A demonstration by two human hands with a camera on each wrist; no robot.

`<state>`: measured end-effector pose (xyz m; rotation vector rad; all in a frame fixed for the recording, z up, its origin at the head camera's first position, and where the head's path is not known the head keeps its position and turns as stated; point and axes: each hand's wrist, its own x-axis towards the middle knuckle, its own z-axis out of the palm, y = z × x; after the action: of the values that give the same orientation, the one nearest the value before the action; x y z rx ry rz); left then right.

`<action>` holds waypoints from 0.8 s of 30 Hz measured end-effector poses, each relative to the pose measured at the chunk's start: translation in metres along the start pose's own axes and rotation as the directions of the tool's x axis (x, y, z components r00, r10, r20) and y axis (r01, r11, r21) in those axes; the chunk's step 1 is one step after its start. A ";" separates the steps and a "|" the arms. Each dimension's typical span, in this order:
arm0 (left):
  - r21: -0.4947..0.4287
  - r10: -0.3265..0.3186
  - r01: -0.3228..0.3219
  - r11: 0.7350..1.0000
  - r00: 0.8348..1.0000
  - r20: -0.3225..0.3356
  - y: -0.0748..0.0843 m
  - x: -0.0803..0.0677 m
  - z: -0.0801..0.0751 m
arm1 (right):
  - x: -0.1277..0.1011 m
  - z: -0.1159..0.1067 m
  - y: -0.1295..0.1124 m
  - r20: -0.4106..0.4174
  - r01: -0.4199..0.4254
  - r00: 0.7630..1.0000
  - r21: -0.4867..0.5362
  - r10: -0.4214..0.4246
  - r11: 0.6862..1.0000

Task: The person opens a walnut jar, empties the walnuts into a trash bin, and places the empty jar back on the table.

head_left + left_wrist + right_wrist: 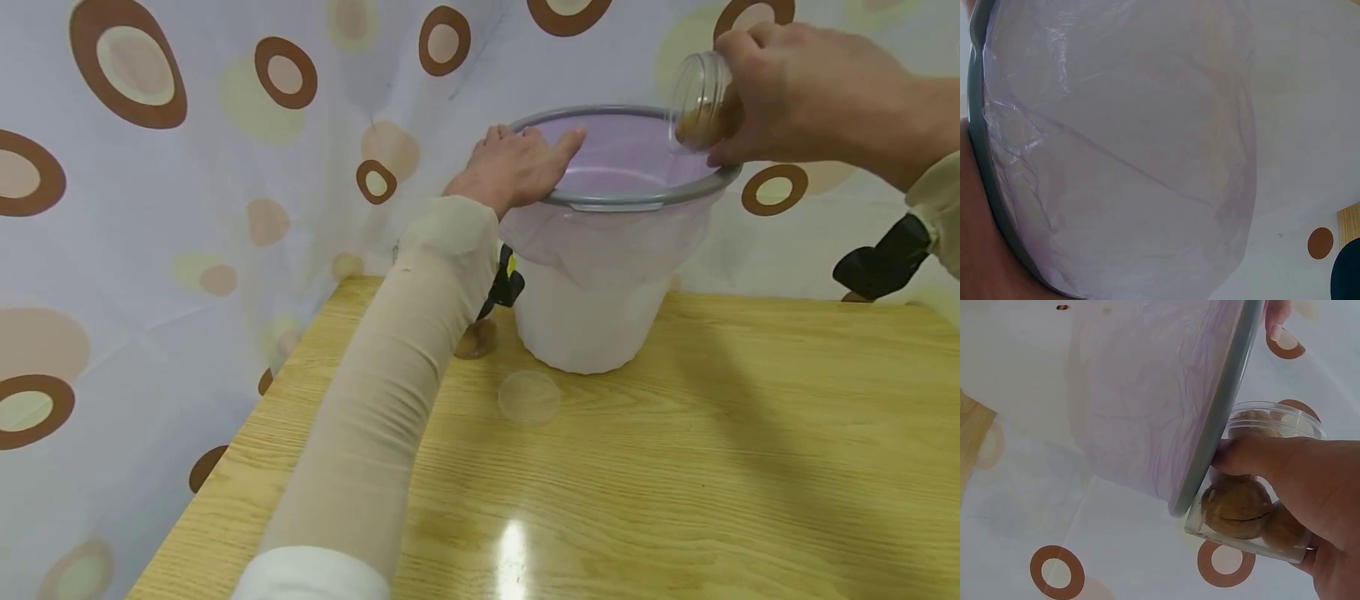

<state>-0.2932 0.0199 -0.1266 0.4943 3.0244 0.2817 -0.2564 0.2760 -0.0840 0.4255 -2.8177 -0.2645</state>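
Observation:
A translucent trash bin point(592, 308) with a grey rim and a thin purple liner bag point(615, 158) stands at the back of the wooden table. My left hand point(517, 167) rests on the left of its rim, thumb spread over the opening. Over the right side, my right hand point(810, 96) grips a clear plastic jar point(701, 100), tilted with its mouth toward the bin. Walnuts point(1237, 506) lie inside the jar, partly covered by the fingers in the right wrist view. The inside bottom of the bin is hidden.
A round clear lid point(528, 397) lies on the table point(675, 483) in front of the bin. Left of the bin sits a brownish round object point(477, 340), partly behind my left sleeve. A patterned curtain point(225, 167) hangs behind and along the left side.

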 end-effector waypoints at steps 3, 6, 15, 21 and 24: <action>0.004 0.001 -0.001 1.000 1.000 -0.002 0.000 0.000 0.000 | -0.001 -0.001 0.002 -0.018 0.016 1.000 0.001 -0.016 1.000; 0.009 0.003 -0.003 1.000 1.000 -0.008 0.001 0.001 0.000 | 0.000 -0.002 0.006 -0.036 0.032 0.999 0.006 -0.031 0.999; 0.023 0.004 -0.004 1.000 1.000 -0.023 0.003 0.002 0.000 | -0.001 0.000 0.012 -0.075 0.062 0.995 -0.015 -0.063 0.998; 0.021 0.001 -0.001 1.000 1.000 -0.024 0.004 0.002 0.000 | -0.003 0.000 0.011 -0.122 0.127 0.983 -0.060 -0.134 0.990; 0.016 0.001 -0.001 1.000 1.000 -0.024 0.005 0.002 0.001 | -0.005 0.000 0.011 -0.152 0.164 0.972 -0.096 -0.177 0.982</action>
<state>-0.2936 0.0250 -0.1263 0.4970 3.0520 0.2664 -0.2546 0.2874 -0.0826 0.6418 -2.6062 -0.3638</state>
